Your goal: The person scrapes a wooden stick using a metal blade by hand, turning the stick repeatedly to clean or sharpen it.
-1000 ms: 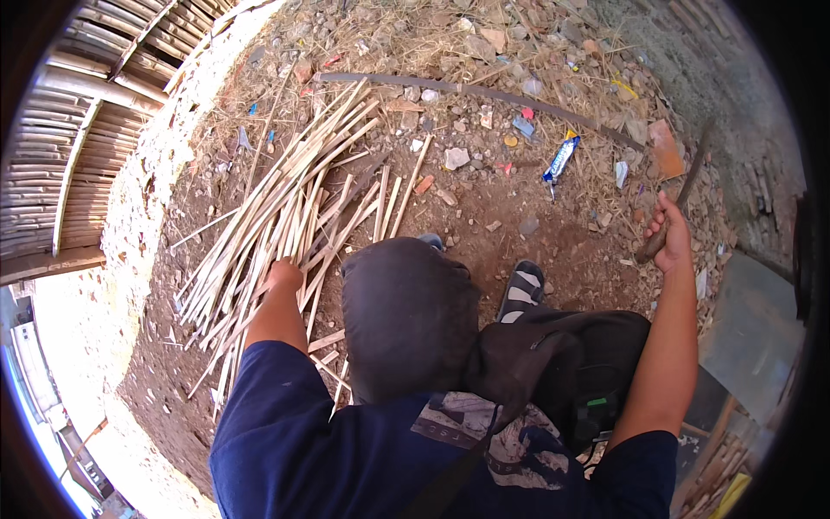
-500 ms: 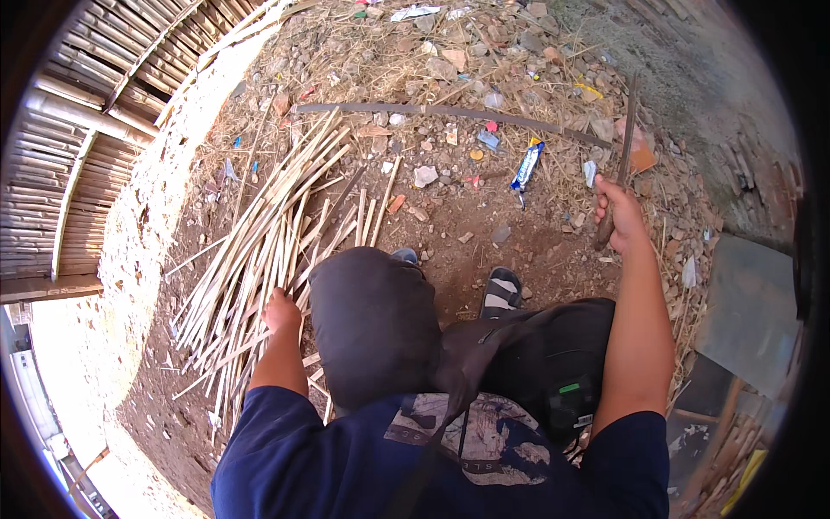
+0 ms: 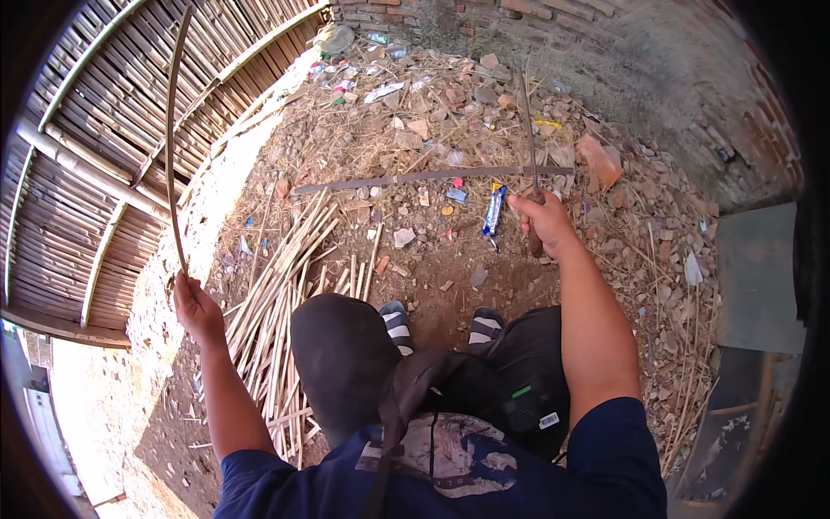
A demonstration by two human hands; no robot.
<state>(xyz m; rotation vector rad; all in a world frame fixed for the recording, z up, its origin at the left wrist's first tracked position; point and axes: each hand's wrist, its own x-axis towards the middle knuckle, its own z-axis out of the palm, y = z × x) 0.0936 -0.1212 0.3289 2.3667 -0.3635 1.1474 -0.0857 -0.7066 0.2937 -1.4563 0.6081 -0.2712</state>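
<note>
My left hand (image 3: 199,309), raised on the left, is closed around the lower end of a long, thin bamboo strip (image 3: 172,130). The strip stands nearly upright and bows slightly in front of the bamboo wall. On the right, my right hand (image 3: 545,223) grips the handle of a machete (image 3: 526,130), whose narrow dark blade points away from me. Beside my left knee lies a loose pile of pale split bamboo strips (image 3: 275,303). A long, flat dark strip (image 3: 424,176) lies crosswise on the ground beyond my feet, passing behind the machete in the view.
A bamboo wall (image 3: 104,173) rises at left and a brick wall (image 3: 657,78) at far right. Rubble, straw and litter cover the ground, including a blue wrapper (image 3: 494,212) and a broken brick (image 3: 599,162). A grey panel (image 3: 756,277) leans at right.
My left hand has lifted off the pile and moved left and away, now holding a bamboo strip upright. The machete in my right hand has shifted left. The view has tilted up.
</note>
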